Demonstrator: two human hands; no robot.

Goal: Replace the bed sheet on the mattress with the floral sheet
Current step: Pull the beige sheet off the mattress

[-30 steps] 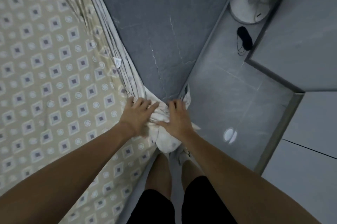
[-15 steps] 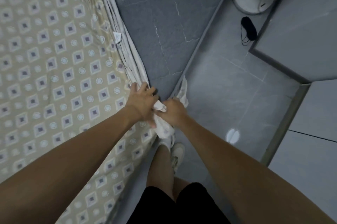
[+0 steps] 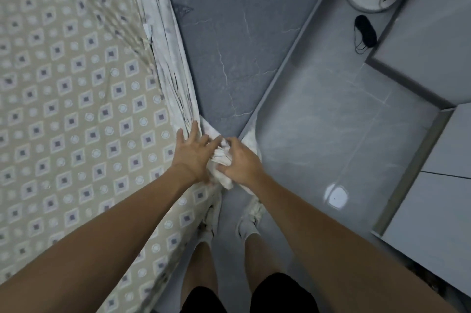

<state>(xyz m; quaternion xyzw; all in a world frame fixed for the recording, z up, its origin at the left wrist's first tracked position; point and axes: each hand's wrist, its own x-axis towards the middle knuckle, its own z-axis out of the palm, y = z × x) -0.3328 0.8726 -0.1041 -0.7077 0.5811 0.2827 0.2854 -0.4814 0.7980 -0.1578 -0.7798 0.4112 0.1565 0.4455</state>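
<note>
Beige bed sheet printed with grey diamonds and white circles, spread flat over the mattress from nine o'clock to centre. White underside edge gathered in pleats along the side, running from twelve o'clock down to a bunched corner at centre.

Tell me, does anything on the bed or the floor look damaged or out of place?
The white sheet is bunched in creased folds along the mattress edge, gathered at its corner where both hands work. A small dark item with loose loops lies on the grey floor; what it is cannot be told.
</note>
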